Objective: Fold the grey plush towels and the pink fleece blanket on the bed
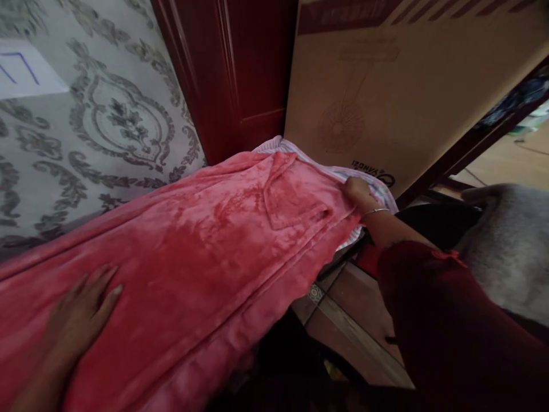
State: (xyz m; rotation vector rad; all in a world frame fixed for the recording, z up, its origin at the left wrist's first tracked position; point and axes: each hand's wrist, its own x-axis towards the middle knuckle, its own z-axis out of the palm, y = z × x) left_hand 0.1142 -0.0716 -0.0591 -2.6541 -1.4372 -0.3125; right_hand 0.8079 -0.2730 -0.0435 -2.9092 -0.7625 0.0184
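Pink plush cloth, one piece, lies spread just before one cardboard carton. One striped cloth shows from under its edge beside the carton. Two hands: left hand, farther from the carton, rests flat, grip released; right hand, near the carton, clenches the pink edge. One bracelet circles that wrist.

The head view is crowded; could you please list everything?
pink cloth: one, pinkish red, across middle
striped cloth: one, pale, partly beneath pink cloth
box: one, brown, top right
panel: one, maroon, top centre
strip: one, maroon, beside box
wall: one, grey, top left
paper: one, white, left edge
fabric: one, grey, right edge
floor: one, brown, lower right
dim items: uncountable, black, bottom
bracelet: one, silvery, right wrist
sleeve: one, maroon, lower right
left hand: one, bare, on pink cloth
right hand: one, bare, at pink cloth's edge
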